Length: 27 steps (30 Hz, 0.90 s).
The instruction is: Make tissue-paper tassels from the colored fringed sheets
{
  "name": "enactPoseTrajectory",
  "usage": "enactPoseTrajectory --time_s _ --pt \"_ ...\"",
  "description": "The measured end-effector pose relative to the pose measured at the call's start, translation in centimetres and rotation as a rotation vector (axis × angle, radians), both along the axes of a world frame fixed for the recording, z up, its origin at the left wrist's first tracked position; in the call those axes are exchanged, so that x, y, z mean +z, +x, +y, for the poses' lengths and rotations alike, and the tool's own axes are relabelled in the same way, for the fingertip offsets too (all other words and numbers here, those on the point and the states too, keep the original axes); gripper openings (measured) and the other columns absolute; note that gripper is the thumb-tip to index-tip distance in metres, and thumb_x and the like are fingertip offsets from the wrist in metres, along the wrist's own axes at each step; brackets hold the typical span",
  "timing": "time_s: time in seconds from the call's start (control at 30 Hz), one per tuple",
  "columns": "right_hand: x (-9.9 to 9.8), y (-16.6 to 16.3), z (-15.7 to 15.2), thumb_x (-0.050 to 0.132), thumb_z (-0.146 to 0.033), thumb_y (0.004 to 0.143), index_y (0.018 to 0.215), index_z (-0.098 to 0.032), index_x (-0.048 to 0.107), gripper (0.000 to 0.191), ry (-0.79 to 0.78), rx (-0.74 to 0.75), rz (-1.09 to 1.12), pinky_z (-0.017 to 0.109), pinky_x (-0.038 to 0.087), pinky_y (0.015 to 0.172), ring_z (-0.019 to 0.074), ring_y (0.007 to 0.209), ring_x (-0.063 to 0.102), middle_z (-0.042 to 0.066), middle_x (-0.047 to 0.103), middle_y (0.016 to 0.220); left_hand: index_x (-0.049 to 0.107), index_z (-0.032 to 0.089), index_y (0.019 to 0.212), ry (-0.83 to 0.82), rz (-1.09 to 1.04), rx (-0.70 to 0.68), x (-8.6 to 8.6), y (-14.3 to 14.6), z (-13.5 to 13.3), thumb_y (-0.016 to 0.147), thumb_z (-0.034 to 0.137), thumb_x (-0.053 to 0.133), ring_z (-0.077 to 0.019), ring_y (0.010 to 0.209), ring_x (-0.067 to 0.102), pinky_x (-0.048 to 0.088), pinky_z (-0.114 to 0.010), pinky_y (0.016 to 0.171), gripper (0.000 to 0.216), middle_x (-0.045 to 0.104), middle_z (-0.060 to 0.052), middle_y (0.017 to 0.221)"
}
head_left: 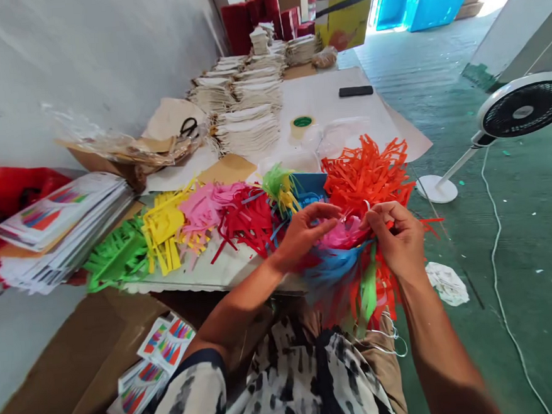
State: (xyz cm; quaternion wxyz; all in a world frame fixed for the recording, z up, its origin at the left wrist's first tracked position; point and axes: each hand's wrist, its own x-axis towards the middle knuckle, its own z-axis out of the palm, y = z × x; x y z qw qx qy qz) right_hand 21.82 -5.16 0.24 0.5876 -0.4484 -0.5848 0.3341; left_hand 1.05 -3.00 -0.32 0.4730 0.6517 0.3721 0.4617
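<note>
My left hand [301,233] and my right hand [398,236] both grip a bundle of coloured paper fringe [351,271], pink on top with blue, green and orange strips hanging over my lap. On the table in front lie separate fringe piles: green [116,256], yellow [164,227], pink [200,209], red [243,219], light green [278,185] and a big orange pile [365,172]. A blue tray [309,182] sits behind the piles.
Stacks of printed cards [60,225] lie at the left, more in a cardboard box [154,360] below. Stacked white paper bundles [246,127], scissors [188,126], a tape roll [302,124] and a phone [355,91] lie farther back. A floor fan [519,111] stands right.
</note>
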Motion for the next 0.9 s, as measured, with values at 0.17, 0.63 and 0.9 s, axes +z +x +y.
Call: enactPoseTrajectory --time_s 0.17,0.63,0.9 --pt "0.0 0.5 0.2 0.070 -0.041 0.100 0.087 -0.024 0.071 0.021 -0.007 -0.006 -0.114 0.032 0.045 0.069 0.0151 0.067 0.057 -0.002 0.066 0.073 0.076 0.021 0.107 0.491 0.683 0.138 0.1 -5.4 1.7 0.100 0.012 0.060 -0.0203 0.105 0.073 0.057 -0.035 0.096 0.020 0.080 -0.006 0.109" --pt "0.2 -0.1 0.2 0.069 -0.041 0.100 0.087 -0.024 0.069 0.021 -0.005 -0.024 -0.152 0.032 0.045 0.070 0.0162 0.069 0.060 -0.002 0.070 0.075 0.079 0.022 0.099 0.912 1.256 0.053 0.4 -8.6 5.9 0.096 0.014 0.066 -0.0267 0.113 0.067 0.050 -0.039 0.085 0.015 0.073 -0.010 0.120" --pt "-0.1 -0.2 0.5 0.069 -0.042 0.098 0.085 -0.023 0.069 0.023 -0.005 -0.111 -0.094 0.033 0.046 0.070 0.0173 0.068 0.060 -0.001 0.071 0.074 0.081 0.022 0.089 0.594 0.431 0.175 4.1 -8.1 7.8 0.091 0.040 0.080 -0.0174 0.092 0.070 0.055 -0.032 0.081 0.018 0.075 -0.006 0.103"
